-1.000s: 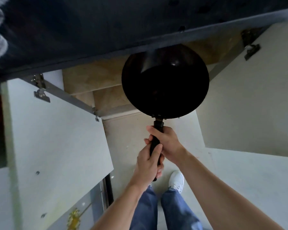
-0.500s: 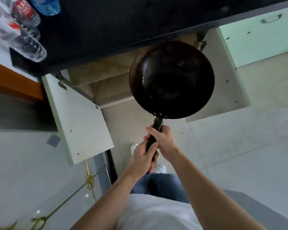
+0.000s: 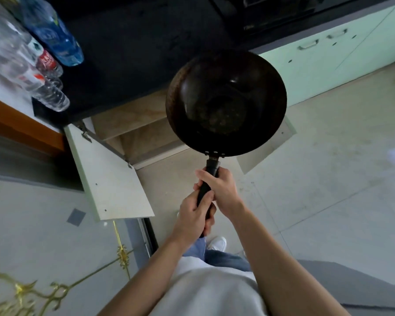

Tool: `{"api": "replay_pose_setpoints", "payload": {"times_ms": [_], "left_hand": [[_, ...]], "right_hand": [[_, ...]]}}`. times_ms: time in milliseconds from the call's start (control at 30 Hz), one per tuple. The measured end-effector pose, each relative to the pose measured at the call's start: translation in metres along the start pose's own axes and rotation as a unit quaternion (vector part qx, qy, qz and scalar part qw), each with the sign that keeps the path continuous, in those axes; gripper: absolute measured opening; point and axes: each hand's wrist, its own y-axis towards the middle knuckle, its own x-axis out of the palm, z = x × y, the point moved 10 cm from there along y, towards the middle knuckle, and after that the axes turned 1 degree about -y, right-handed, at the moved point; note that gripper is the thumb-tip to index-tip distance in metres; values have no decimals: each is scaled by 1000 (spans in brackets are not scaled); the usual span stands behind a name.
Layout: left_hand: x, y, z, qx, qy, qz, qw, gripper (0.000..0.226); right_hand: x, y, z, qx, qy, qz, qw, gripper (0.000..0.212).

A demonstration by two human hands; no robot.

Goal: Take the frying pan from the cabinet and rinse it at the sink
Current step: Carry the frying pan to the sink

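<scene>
A dark round frying pan with a black handle hangs in the air in front of me, its inside facing up. My right hand grips the handle close to the pan. My left hand grips the same handle just below it. The pan is outside the open cabinet, above the cabinet's front edge and the floor. No sink is in view.
The cabinet's left door and right door stand open. A black countertop runs above, with several plastic bottles at its left end. Pale green cabinets are to the right. Tiled floor lies below.
I have stood up and the view has pulled back from the cabinet. The pan, held in both hands, has come fully out and risen; the countertop, bottles and green cabinets have come into view.
</scene>
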Motion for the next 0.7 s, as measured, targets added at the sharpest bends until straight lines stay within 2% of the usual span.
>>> {"api": "replay_pose_setpoints", "payload": {"times_ms": [300, 433, 700], "left_hand": [[43, -9, 65, 67, 53, -51, 995, 22], [67, 1, 99, 103, 93, -87, 986, 28], [124, 55, 153, 105, 104, -183, 972, 26]], "right_hand": [[-35, -25, -74, -73, 31, 42, 996, 19], [-58, -23, -107, -102, 59, 66, 991, 17], [-122, 3, -164, -134, 96, 164, 973, 23]]}}
